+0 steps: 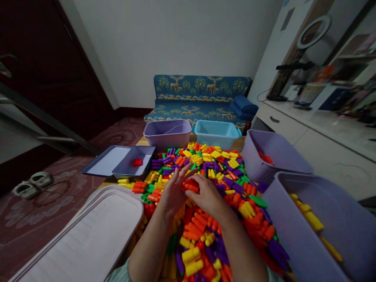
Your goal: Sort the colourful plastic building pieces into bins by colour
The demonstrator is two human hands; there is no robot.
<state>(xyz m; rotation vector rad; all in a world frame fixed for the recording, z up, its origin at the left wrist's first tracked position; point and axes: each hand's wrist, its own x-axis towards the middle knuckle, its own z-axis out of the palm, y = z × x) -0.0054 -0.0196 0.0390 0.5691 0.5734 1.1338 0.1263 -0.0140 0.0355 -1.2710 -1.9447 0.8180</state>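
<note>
Over a wide heap of plastic building blocks in orange, yellow, purple and green, my two hands are close together. An orange-red building block sits between them. My right hand has its fingers closed around this block from the right. My left hand is beside it, its fingers stretched out and the palm turned toward the block; whether it touches the block I cannot tell. Part of the block is hidden behind my right fingers.
Around the heap stand a purple bin, a light blue bin, a lilac bin with red pieces, and a larger lilac bin with yellow pieces. Left are a tray with a red piece and stacked pale lids.
</note>
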